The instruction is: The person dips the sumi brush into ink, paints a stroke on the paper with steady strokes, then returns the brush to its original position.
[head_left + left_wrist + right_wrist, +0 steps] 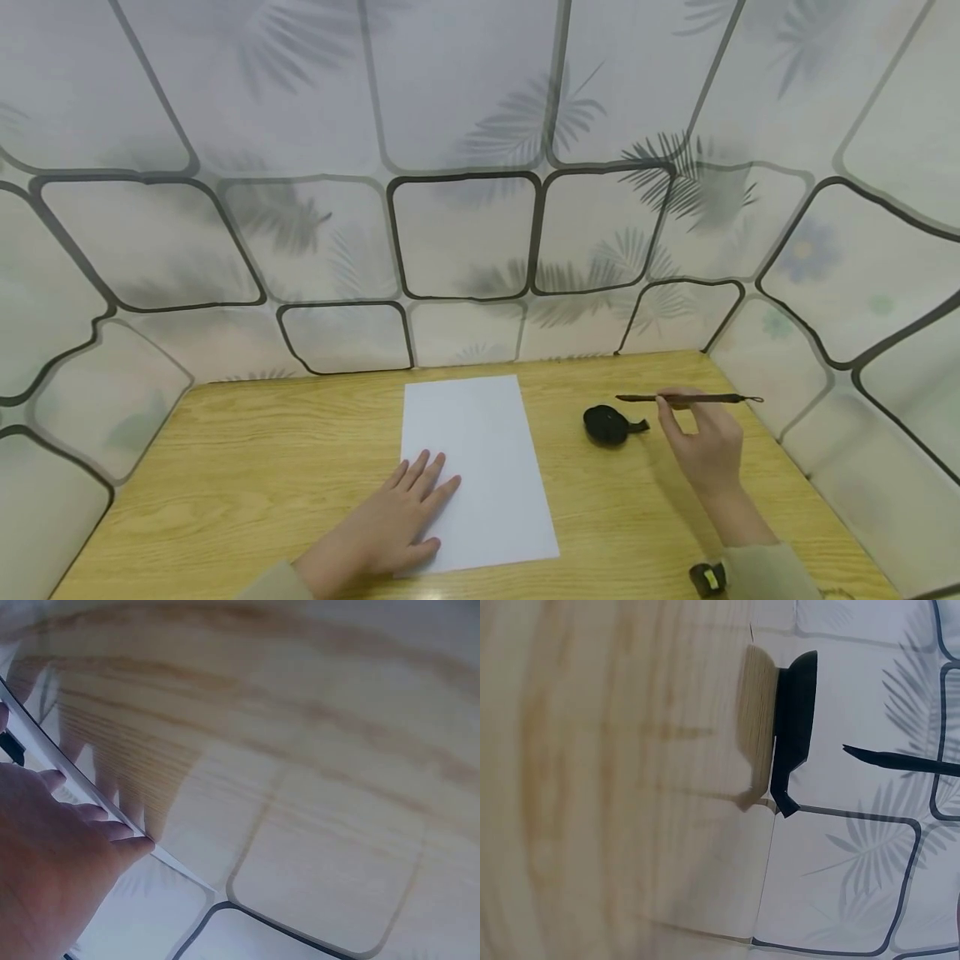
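A white sheet of paper (pixel 480 467) lies on the wooden table. My left hand (pixel 401 517) rests on its left edge with fingers spread. From the side, the left wrist view shows that hand (pixel 52 855) with its fingers over the paper's edge. My right hand (pixel 708 437) pinches a dark writing brush (pixel 708 398) held level, its tip pointing left. Just left of that hand sits a small black dish with a short handle (pixel 606 426). In the right wrist view the brush tip (pixel 885 759) hangs in the air beside the black dish (pixel 795 712); the hand is almost wholly out of view.
The wooden table (pixel 262 450) runs back to a wall covering (pixel 465 237) with dark outlined blocks and leaf prints, which also encloses both sides. A black strap-like device (pixel 708 577) sits at the right sleeve.
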{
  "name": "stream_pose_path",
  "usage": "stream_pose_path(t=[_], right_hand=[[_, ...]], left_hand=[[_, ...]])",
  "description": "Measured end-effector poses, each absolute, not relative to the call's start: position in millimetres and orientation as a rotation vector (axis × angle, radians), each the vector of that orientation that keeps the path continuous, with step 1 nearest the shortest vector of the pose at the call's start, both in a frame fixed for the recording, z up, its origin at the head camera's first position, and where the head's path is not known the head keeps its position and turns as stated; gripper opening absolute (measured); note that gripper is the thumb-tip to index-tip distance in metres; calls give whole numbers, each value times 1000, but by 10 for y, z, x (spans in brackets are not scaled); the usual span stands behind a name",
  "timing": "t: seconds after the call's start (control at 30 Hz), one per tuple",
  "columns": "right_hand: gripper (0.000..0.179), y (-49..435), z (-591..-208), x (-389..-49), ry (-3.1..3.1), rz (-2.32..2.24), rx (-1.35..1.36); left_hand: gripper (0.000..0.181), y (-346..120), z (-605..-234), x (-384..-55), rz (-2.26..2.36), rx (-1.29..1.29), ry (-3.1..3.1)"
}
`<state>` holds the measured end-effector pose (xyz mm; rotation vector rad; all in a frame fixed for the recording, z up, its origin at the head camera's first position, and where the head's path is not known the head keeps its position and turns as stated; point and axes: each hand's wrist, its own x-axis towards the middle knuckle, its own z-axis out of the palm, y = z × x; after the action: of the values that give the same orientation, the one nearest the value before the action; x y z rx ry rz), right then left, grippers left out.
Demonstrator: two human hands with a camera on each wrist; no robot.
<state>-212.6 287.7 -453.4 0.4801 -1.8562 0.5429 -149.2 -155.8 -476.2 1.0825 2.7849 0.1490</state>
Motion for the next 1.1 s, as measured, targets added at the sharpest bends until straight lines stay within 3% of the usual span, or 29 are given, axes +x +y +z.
stream_pose_path(t=[0.23,0.43,1.1], right_hand=[[48,2889,-4555,-2126,-1877,611,439],[12,2886,-4604,-2124,-1876,755,403],[17,2859,-4602,-2105,-1920,1009,264]], left_hand=[[75,-1534,-4749,-1490,165,1099,2787],[76,-1496,-4784,-1510,194,1083,2746],[69,-1469,-4805,-1465,111,1094,2751]])
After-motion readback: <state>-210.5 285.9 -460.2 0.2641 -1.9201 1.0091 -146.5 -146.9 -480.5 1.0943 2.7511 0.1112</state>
